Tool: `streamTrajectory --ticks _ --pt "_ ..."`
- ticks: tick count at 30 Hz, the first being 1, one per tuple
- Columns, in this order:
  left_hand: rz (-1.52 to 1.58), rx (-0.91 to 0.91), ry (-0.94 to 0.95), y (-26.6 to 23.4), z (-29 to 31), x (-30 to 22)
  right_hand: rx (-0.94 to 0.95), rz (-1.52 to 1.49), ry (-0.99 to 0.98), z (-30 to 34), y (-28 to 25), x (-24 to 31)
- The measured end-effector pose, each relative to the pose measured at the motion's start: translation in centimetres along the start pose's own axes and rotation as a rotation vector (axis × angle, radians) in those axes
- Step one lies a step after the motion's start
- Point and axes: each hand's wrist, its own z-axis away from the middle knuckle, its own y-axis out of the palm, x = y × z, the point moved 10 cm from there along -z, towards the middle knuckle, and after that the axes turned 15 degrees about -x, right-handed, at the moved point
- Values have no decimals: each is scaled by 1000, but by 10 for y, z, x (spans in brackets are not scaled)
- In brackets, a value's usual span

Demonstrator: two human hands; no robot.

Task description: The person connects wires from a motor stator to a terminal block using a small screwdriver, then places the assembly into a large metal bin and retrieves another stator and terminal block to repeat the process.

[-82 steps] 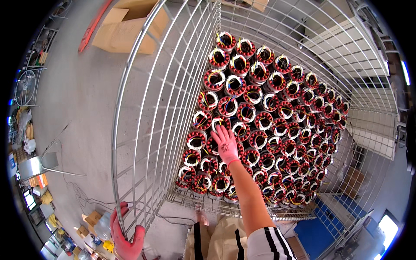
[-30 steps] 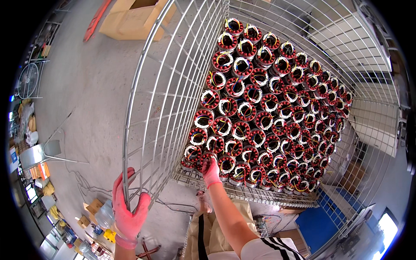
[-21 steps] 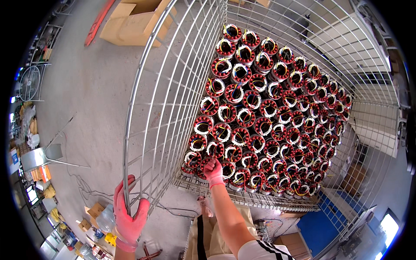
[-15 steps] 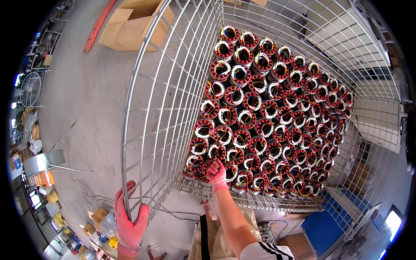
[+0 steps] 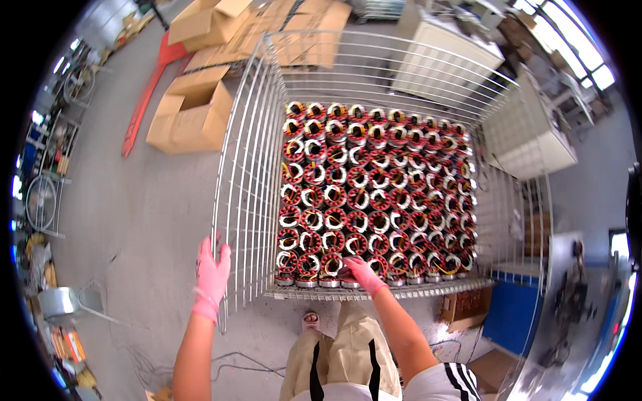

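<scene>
While the left hand (image 5: 212, 275) clenches the wire cage (image 5: 249, 200) wall, the right hand (image 5: 362, 273) closes on a front-row wound stator (image 5: 348, 266) directly beneath it.

Wire cage cart (image 5: 249, 200) loaded with wound stator cores (image 5: 374, 194)

Cores stand in tight rows, covering the cart's shelf from front edge to back wall.

Cage (image 5: 247, 174): shiny metal wire. Stators (image 5: 374, 194): glossy copper windings. Gloves: matt pink rubber. Boxes (image 5: 194, 113): matt cardboard.
</scene>
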Motion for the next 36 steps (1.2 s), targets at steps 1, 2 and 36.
streamTrajectory --ticks 1,2,36 --pt "13 -5 37 0 -6 8 -49 -32 -63 17 -31 -4" --pt "25 -7 72 0 -11 14 -117 -96 -117 38 -66 -13" --pt "303 1322 1907 291 1102 -280 -1620 -1892 43 369 -482 -894"
